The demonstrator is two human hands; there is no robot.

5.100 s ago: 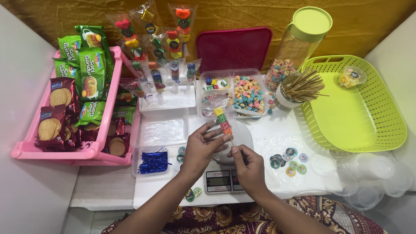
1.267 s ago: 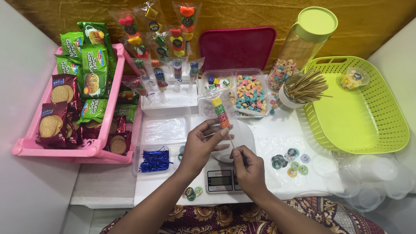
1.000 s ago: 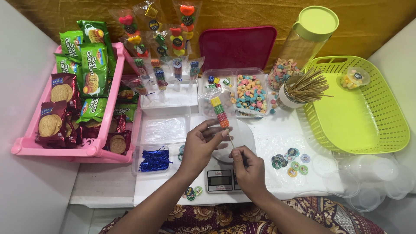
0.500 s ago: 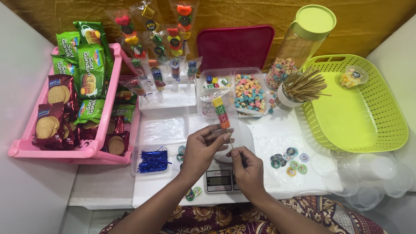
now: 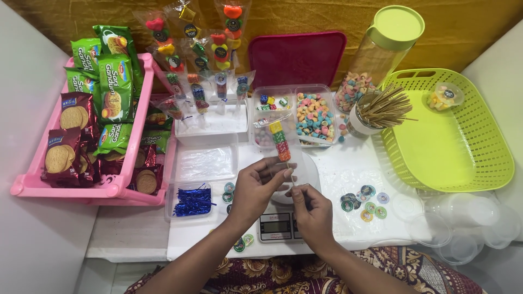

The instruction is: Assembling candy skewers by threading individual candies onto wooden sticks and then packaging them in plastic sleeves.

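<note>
A person's two bare hands work over a small digital scale (image 5: 276, 226) on a white counter (image 5: 348, 163); every place below is given from that scale. Just above it, the left hand (image 5: 256, 188) closes its fingers around a candy skewer (image 5: 281, 142), a thin stick threaded with yellow, green and red sweets inside a clear sleeve that rises away from the person. The right hand (image 5: 311, 209), touching the left, pinches the stick's lower end between fingertips. To do this well, it seems best to keep the stick steady with one hand and the pinch low, so the sweets are not squashed. Beyond the scale, a clear divided box (image 5: 297, 114) holds pastel cereal rings and a few bright cubes. To the far right of it, a white cup (image 5: 364, 121) bristles with bare wooden sticks, beside a tall jar (image 5: 376, 54) with a lime lid and some rings at its base. Right again, a lime basket (image 5: 452, 141) holds one small tub of sweets. Left of the scale, a clear tray (image 5: 192, 200) contains blue foil ties, and a pink crate (image 5: 71, 188) holds biscuit packets. Finished wrapped skewers (image 5: 196, 71) stand at the back.
</note>
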